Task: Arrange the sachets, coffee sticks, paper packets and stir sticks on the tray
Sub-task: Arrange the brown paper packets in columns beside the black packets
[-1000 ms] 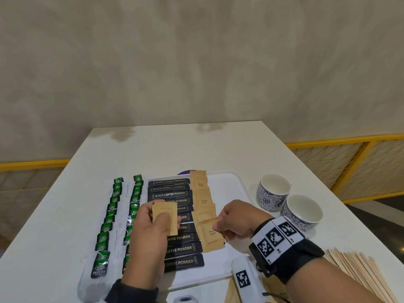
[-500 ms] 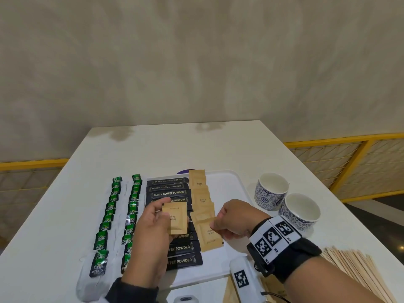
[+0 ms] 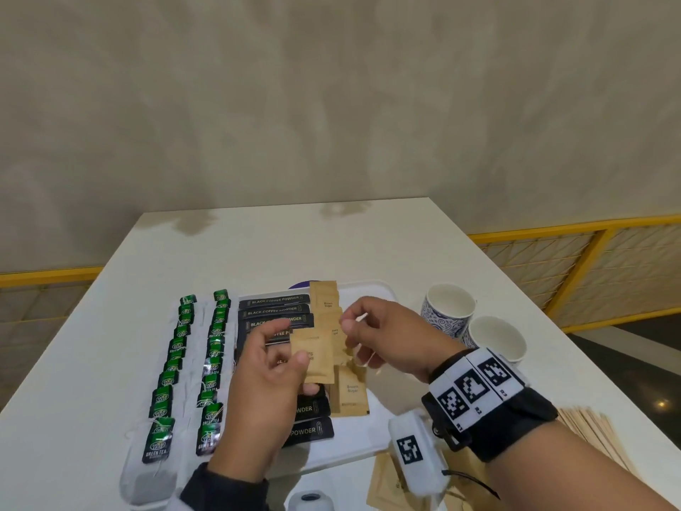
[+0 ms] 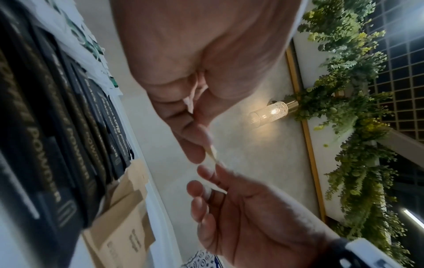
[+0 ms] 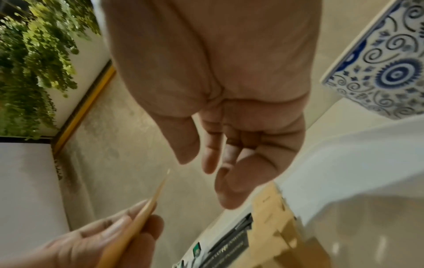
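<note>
A brown paper packet [image 3: 313,357] hangs above the white tray [image 3: 355,446], pinched by my left hand [image 3: 291,363]. The left wrist view shows this packet [image 4: 212,152] edge-on between thumb and fingers of the left hand [image 4: 201,145]. My right hand [image 3: 353,337] hovers just right of it with loosely curled fingers, holding nothing; in the right wrist view the right hand [image 5: 213,163] stands slightly apart from the packet [image 5: 137,223]. On the tray lie a row of black coffee sticks [image 3: 274,311] and a column of brown packets [image 3: 350,394]. Green tea sachets [image 3: 184,326] lie in two rows at left.
Two blue-patterned cups [image 3: 447,307] stand to the right of the tray. A pile of wooden stir sticks [image 3: 597,433] lies at the table's near right. More brown packets [image 3: 387,485] lie on the table below the tray's front edge, partly under my right wrist.
My left hand carried its brown packet right and upward. My right hand left the lowest packet on the tray and rose to meet the held packet.
</note>
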Demonstrator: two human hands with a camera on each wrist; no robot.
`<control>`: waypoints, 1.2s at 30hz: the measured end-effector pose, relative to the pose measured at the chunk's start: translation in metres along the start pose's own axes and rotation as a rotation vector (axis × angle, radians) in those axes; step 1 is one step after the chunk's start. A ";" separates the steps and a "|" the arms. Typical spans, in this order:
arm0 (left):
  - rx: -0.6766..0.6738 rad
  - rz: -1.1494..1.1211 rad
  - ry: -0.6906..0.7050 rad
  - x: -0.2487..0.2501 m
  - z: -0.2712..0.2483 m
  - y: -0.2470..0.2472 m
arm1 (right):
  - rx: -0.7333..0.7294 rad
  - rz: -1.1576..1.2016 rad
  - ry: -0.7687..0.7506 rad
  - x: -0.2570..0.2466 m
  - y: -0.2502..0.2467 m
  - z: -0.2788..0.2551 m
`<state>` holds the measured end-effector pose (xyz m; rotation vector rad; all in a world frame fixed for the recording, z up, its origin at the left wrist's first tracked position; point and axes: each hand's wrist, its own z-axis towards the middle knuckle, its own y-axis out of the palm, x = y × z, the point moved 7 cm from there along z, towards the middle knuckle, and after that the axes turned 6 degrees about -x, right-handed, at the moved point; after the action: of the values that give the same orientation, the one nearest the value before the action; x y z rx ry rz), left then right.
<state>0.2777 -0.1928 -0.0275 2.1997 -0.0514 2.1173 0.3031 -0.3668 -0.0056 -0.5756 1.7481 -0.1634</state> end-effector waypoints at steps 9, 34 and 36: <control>-0.187 0.146 0.044 0.014 -0.011 0.018 | -0.123 -0.214 -0.184 -0.028 0.009 -0.024; 0.079 0.236 0.069 0.025 -0.009 -0.010 | -0.123 -0.213 0.319 0.044 0.021 -0.028; 0.085 0.240 0.055 0.025 -0.010 -0.010 | -0.110 -0.171 0.339 0.046 0.024 -0.025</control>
<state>0.2693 -0.1815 -0.0025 2.2839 -0.2380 2.3427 0.2656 -0.3716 -0.0488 -0.8159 2.0433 -0.2995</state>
